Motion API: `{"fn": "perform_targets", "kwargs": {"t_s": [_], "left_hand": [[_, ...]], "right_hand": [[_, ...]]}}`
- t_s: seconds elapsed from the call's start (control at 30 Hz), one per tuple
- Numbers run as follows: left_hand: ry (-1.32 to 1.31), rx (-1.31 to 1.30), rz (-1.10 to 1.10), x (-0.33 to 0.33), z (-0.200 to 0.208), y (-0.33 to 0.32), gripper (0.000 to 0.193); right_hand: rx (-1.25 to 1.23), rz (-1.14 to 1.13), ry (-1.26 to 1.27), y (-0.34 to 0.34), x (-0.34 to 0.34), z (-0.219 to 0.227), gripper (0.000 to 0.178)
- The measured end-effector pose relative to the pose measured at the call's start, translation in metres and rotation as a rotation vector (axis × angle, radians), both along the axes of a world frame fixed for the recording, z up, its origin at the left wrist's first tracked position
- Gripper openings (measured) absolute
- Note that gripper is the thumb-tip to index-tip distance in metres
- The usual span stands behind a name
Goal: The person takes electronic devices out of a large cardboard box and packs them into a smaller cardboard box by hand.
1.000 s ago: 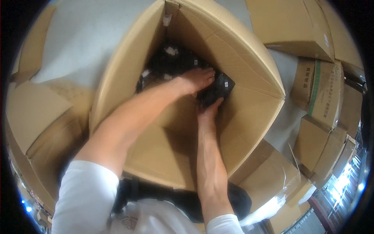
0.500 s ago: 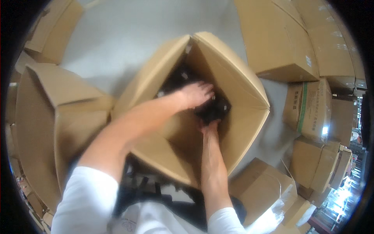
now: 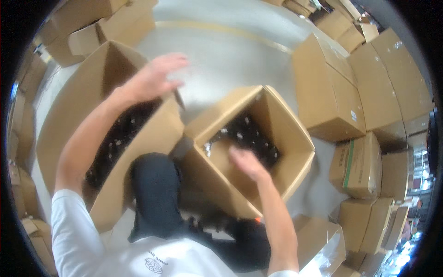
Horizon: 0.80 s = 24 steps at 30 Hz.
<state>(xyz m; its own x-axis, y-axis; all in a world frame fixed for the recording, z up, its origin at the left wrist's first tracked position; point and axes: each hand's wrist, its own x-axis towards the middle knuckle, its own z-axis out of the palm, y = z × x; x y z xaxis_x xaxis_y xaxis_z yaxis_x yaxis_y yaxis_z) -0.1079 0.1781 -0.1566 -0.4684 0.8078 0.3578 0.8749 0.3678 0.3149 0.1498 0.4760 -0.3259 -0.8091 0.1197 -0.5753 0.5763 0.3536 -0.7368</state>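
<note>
My left hand is raised over the far rim of a long open cardboard box on the left. Its fingers are apart and nothing shows in them. Inside that box lie many small black pieces with white bits, partly hidden by my forearm. My right hand is at the mouth of a squarish open carton in the middle, slightly blurred, fingers loosely stretched, with no held thing visible. Similar black pieces with white bits lie at the carton's bottom, beyond my right fingertips.
My bent knee in dark trousers sits between the two open boxes. Large closed cartons stand on the right, with a green-striped carton below them. Grey floor with a yellow line lies beyond the boxes.
Both hands have come up off the black pieces in the carton. My left hand has swung left over the long box, and the view has turned left, bringing that box's contents into sight.
</note>
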Motion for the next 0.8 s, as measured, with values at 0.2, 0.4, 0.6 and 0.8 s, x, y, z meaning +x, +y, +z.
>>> {"fn": "perform_targets", "kwargs": {"t_s": [0.2, 0.4, 0.6, 0.8], "left_hand": [[-0.353, -0.094, 0.555, -0.014, -0.096, -0.167, 0.037], [-0.655, -0.379, 0.477, 0.067, -0.183, -0.257, 0.039], [-0.758, -0.313, 0.470, 0.106, -0.226, -0.277, 0.045], [-0.912, -0.418, 0.587, 0.111, -0.216, -0.250, 0.052]], "right_hand": [[0.695, 0.367, 0.153, -0.103, 0.009, 0.007, 0.032], [0.535, 0.709, -0.013, -0.092, 0.014, 0.036, 0.037], [0.558, 0.228, 0.188, -0.011, -0.056, -0.010, 0.062], [0.763, 0.095, 0.222, 0.051, -0.104, -0.151, 0.091]]}}
